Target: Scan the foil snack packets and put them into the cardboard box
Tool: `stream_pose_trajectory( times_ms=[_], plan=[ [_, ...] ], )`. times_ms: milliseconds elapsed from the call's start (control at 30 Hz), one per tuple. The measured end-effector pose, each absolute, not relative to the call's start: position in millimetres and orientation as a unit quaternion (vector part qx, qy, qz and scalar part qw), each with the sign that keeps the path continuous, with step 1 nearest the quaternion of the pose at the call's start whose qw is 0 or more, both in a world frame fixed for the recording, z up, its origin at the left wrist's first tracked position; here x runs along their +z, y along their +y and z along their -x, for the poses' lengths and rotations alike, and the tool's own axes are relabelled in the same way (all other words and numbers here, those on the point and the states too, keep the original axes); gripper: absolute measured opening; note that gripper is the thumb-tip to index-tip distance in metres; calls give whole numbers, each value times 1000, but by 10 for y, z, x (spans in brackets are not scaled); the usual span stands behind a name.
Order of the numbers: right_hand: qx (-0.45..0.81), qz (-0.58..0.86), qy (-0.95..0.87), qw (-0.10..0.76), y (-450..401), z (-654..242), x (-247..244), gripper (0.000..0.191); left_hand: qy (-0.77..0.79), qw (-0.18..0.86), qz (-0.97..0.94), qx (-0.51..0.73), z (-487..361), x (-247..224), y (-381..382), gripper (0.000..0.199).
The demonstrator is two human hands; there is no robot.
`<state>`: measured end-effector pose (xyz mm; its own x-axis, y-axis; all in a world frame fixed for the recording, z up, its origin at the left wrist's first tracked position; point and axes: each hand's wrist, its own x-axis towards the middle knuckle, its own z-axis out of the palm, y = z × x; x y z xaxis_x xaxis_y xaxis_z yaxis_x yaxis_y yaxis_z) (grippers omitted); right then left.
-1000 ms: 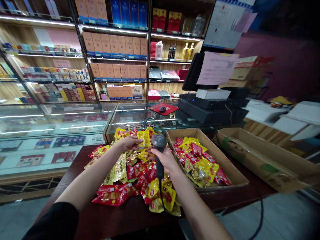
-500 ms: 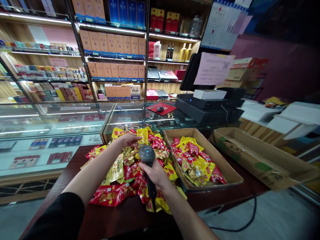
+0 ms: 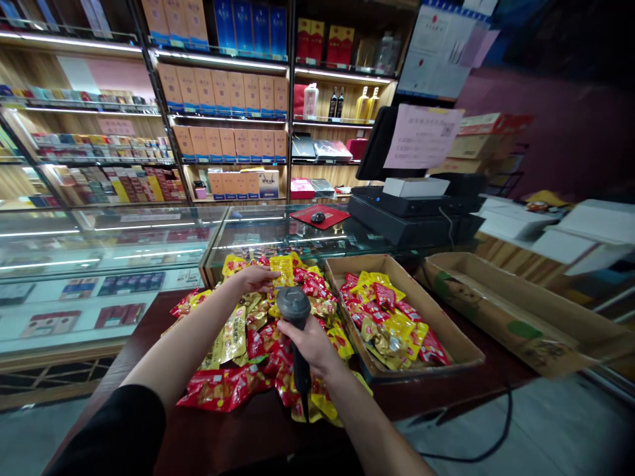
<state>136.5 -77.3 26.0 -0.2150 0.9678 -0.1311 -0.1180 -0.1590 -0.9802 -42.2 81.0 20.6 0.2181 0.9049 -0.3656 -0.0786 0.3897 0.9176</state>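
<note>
My right hand (image 3: 313,344) is wrapped round the handle of a black barcode scanner (image 3: 294,305), held upright over the heap. Just beyond it, my left hand (image 3: 258,278) pinches the edge of a yellow snack packet (image 3: 282,270), whose face is turned up toward the scanner's head. Below both hands spreads a pile of red, yellow and gold snack packets (image 3: 233,334) on the dark red table (image 3: 198,439). To the right of the pile, a shallow cardboard box (image 3: 464,354) contains more of the same packets. The scanner hides part of the pile.
A second cardboard box (image 3: 585,330) stands at the right edge of the table. Behind are a glass display counter (image 3: 163,248), a computer mouse (image 3: 318,217) on a red mat, and a monitor (image 3: 377,142) with paper on it. A black cable (image 3: 501,433) hangs at lower right.
Almost nothing differs. The scanner and my right hand have shifted very slightly to the right; my left hand still holds the yellow packet in the same place.
</note>
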Motion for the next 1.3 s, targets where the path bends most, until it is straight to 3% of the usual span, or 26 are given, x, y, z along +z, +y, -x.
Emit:
stream_pose_trajectory(
  times_ms=[233, 367, 533, 933, 1133, 1300],
  plan=[
    [587, 469, -372, 546, -169, -1534, 324, 19, 474, 711, -425, 299, 336, 339, 626, 35],
    [681, 461, -314, 474, 126, -1712, 443, 14, 472, 715, -426, 292, 196, 404, 576, 31],
    [705, 451, -290, 464, 278, -2188, 562, 8, 470, 705, -454, 274, -250, 478, 686, 25],
    [671, 472, -228, 524, 558, -3630, 846, 8, 436, 712, -474, 280, -1778, 635, 1246, 29],
    [670, 464, -231, 532, 511, -3482, 807, 3, 466, 690, -473, 288, -1491, 558, 1210, 37],
    [732, 397, -264, 486, 372, -2898, 871, 15, 502, 626, -517, 299, -806, 573, 1044, 46]
  ],
)
